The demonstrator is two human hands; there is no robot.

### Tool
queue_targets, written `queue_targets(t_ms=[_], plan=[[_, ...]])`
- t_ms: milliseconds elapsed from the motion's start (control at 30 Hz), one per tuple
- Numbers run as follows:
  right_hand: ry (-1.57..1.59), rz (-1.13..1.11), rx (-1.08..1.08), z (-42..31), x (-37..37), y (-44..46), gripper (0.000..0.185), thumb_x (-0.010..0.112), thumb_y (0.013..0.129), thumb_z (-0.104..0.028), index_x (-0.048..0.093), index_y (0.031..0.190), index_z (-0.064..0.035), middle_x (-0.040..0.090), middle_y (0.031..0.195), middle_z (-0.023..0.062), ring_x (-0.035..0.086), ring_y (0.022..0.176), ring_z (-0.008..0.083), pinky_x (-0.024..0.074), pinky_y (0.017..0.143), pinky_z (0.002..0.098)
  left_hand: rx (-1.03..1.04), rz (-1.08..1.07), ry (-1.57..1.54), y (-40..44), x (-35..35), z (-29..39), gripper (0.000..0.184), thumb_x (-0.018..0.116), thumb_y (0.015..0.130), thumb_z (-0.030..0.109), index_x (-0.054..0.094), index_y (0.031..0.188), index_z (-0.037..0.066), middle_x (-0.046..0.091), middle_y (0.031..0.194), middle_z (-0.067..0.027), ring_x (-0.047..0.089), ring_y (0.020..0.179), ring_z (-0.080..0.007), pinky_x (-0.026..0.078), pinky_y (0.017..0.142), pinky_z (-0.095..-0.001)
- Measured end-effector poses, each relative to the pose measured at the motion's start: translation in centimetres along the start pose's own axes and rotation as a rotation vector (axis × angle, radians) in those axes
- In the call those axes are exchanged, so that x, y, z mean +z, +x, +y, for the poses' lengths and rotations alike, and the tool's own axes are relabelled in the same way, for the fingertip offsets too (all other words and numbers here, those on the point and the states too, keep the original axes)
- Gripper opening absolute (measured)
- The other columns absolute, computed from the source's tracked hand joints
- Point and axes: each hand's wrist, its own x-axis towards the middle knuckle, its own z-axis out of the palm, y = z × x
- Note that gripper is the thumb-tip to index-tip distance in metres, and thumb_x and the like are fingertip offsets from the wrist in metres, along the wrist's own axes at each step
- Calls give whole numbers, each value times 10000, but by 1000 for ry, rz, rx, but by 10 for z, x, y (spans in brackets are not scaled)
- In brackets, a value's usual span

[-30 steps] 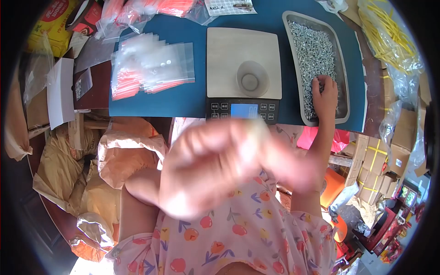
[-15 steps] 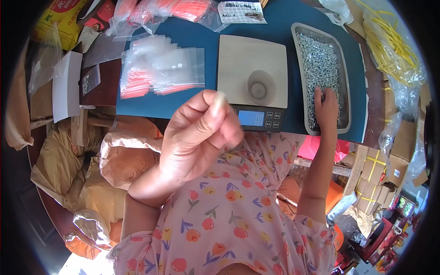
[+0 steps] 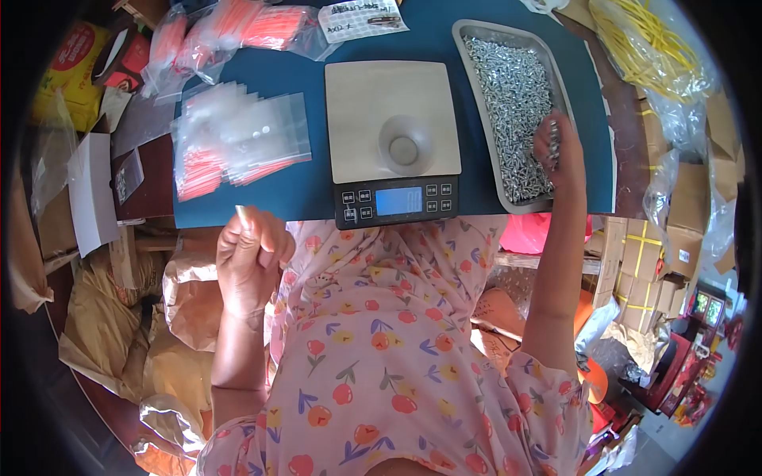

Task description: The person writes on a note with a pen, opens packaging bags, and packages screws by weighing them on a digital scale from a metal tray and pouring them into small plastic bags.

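Note:
A metal tray (image 3: pixel 568 97) on the right is filled with small silver screws (image 3: pixel 508 95). Over its right side, my right hand (image 3: pixel 565 151) is closed around a small bunch of screws, some showing at the fingers. My left hand (image 3: pixel 252 258) hovers in front of the table's near edge, fingers curled in and thumb on top, nothing visible in it. Between the hands stands a digital scale (image 3: pixel 349 119) with a lit display and a small round translucent cup (image 3: pixel 421 136) on its plate. Small clear zip bags (image 3: pixel 274 131) with red edges lie fanned out left of the scale.
Packs of red-edged bags (image 3: pixel 270 28) and a handwritten label (image 3: pixel 361 20) lie along the back. A white box (image 3: pixel 93 190) stands at the left. Brown paper sacks (image 3: pixel 190 289) are below the table; cartons (image 3: pixel 643 278) are stacked on the right.
My right hand has come up from among the screws with some in its grasp. My left hand has drawn back left and down, away from the scale. The whole view has shifted slightly.

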Motion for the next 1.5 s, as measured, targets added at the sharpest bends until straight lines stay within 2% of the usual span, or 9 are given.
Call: queue_targets(t_ms=[100, 367, 600, 800, 900, 1100, 1200, 1400, 1500], plan=[[1116, -471, 128, 7, -29, 17, 179, 445, 898, -157, 421, 745, -66, 422, 652, 21, 441, 569, 100, 283, 391, 224, -23, 81, 72, -2, -7, 0, 269, 456, 979, 229, 500, 774, 61, 362, 596, 18, 282, 467, -60, 299, 476, -220], [1441, -188, 209, 16, -12, 9, 71, 445, 853, -52, 495, 898, -30, 509, 800, 42, 470, 613, 100, 305, 386, 195, -75, 49, 105, -8, -10, -9, 180, 543, 937, 170, 513, 832, 27, 522, 633, -48, 452, 459, -97, 385, 460, -226], [831, -283, 103, 17, 35, -6, 251, 458, 941, -212, 452, 708, -118, 295, 514, -47, 214, 384, 58, 158, 332, 213, -148, -25, 139, -6, -4, -15, 386, 444, 979, 289, 458, 670, 59, 444, 496, -46, 432, 363, -136, 352, 361, -232], [-79, -229, -230, 23, 124, -26, 327, 494, 941, -252, 514, 664, -80, 396, 512, -50, 322, 416, 39, 215, 375, 203, -144, 47, 292, -2, 4, -17, 468, 358, 1012, 300, 430, 608, 76, 449, 490, -34, 456, 392, -113, 392, 418, -224], [-661, -118, -831, 40, 155, -25, 302, 613, 868, -201, 527, 620, -52, 504, 536, 25, 485, 441, 94, 347, 389, 249, -148, 76, 279, -3, 2, -18, 466, 364, 1011, 301, 429, 607, 78, 444, 493, -32, 454, 401, -110, 391, 418, -222], [-1015, -56, -1203, 59, 176, -20, 255, 661, 837, -151, 533, 657, -24, 556, 588, 69, 477, 447, 213, 413, 437, 263, -140, 110, 319, -4, -1, -19, 459, 362, 1011, 286, 417, 603, 84, 421, 482, -37, 400, 379, -114, 370, 393, -221], [-1067, -94, -1130, 55, 171, -16, 310, 656, 852, -193, 509, 620, -51, 546, 569, 44, 453, 411, 174, 365, 385, 269, -166, 66, 267, -4, -9, -21, 438, 396, 1003, 304, 451, 636, 71, 464, 522, -31, 467, 437, -101, 400, 442, -215], [396, -458, -57, 25, 132, -12, 274, 471, 961, -291, 534, 794, -83, 377, 537, -41, 275, 395, 90, 280, 373, 224, -71, 157, 479, 8, -12, -16, 161, 529, 949, 129, 552, 839, 14, 560, 690, -34, 524, 593, -77, 424, 568, -207], [983, -256, 204, 18, 116, -12, 240, 443, 971, -295, 499, 865, -88, 391, 592, -10, 288, 413, 82, 240, 354, 205, 35, 158, 799, 17, -24, -16, 50, 549, 917, 41, 576, 921, -1, 561, 781, -25, 538, 712, -73, 436, 667, -213]])
